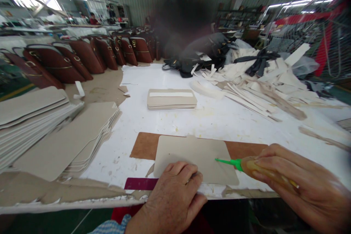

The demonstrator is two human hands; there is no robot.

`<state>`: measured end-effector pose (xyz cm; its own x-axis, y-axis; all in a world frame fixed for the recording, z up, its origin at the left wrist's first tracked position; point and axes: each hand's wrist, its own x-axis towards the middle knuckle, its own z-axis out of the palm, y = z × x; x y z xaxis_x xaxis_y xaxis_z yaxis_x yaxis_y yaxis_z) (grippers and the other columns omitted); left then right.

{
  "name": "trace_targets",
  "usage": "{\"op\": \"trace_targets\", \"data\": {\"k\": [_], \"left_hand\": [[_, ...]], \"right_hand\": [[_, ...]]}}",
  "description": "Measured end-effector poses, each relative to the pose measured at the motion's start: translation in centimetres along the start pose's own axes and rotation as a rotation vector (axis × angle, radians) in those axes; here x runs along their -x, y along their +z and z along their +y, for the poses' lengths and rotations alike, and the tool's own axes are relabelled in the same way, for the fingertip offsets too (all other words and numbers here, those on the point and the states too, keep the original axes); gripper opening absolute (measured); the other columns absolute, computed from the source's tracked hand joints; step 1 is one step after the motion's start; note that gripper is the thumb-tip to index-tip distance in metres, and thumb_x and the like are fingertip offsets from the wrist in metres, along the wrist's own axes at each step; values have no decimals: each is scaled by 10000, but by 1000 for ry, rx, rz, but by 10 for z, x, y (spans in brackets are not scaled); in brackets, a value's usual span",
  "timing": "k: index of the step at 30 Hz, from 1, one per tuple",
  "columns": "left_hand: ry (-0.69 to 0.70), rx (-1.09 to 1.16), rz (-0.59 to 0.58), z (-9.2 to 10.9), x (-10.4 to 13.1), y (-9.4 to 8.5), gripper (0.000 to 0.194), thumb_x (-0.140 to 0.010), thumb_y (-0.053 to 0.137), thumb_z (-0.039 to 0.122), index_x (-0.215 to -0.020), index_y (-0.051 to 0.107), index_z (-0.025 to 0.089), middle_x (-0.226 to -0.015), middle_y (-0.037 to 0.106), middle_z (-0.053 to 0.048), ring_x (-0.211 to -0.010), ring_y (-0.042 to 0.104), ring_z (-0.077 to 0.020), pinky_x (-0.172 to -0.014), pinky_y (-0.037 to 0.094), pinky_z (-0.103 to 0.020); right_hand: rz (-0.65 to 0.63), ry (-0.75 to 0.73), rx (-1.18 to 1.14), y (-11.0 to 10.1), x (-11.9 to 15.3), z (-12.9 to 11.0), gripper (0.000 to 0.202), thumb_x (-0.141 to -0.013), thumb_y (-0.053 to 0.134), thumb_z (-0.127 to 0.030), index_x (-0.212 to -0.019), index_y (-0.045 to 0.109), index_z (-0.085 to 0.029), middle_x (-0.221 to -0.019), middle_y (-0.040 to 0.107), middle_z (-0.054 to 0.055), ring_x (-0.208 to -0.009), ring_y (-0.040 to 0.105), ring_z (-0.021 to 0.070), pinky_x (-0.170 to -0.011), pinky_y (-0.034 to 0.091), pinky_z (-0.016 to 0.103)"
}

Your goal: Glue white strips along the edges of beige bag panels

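Observation:
My left hand (pixel 177 193) lies on the lower edge of a beige rounded panel (pixel 196 153), fingers bent over its surface and thumb apart. A brown leather-like strip (pixel 246 149) runs under the panel and shows at both sides. In my right hand (pixel 290 179) is a green-tipped tool (pixel 251 165) with an amber-yellow handle, its thin point over the panel's right part. Whether the point touches the panel I cannot tell. A purple strip (pixel 140 183) lies beside my left hand at the table edge.
Farther up the white table covering (pixel 137 117) sits a small stack of beige pieces (pixel 172 99). Stacked beige panels (pixel 79 139) fill the left side. Brown bags (pixel 87 55) stand behind them. Offcut strips (pixel 252 98) and black bags (pixel 192 56) are heaped at the back right.

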<state>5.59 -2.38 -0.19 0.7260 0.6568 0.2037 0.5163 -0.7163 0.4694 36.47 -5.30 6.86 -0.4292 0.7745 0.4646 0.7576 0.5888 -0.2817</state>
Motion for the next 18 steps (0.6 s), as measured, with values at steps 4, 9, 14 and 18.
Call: {"op": "trace_targets", "data": {"k": [4,9,14,18], "left_hand": [[2,3,1,0,1,1,255,-1089,680,338,-1292,681,184,-1314,709,-102,-1219,618,-333,-1059,569,-562],[12,2,16,-2,0,1,251,-1087,681,340,-1281,683,181,-1297,714,-103,-1196,629,-336,-1029,586,-567],[25,1,29,-1,-1,1,248,-1055,731,310,-1263,689,183,-1273,727,-94,-1186,640,-330,-1039,591,-551],[40,-24,75,-1,1,5,262,-1053,738,341,-1260,693,187,-1268,743,-89,-1159,662,-329,-1010,606,-537]], "right_hand": [[-23,-32,10,2,-1,4,149,-1159,572,-295,-1225,704,-283,-1043,703,26,-872,710,170,-682,576,246],[2,25,4,5,-3,8,156,-1153,596,-349,-1252,711,-312,-1026,714,17,-841,709,184,-673,578,277],[89,74,21,3,-2,6,149,-1150,606,-426,-1219,716,-351,-980,704,3,-743,661,175,-609,550,285],[144,131,22,4,3,8,136,-1113,646,-435,-1205,718,-364,-979,695,19,-759,670,207,-569,522,335]]}}
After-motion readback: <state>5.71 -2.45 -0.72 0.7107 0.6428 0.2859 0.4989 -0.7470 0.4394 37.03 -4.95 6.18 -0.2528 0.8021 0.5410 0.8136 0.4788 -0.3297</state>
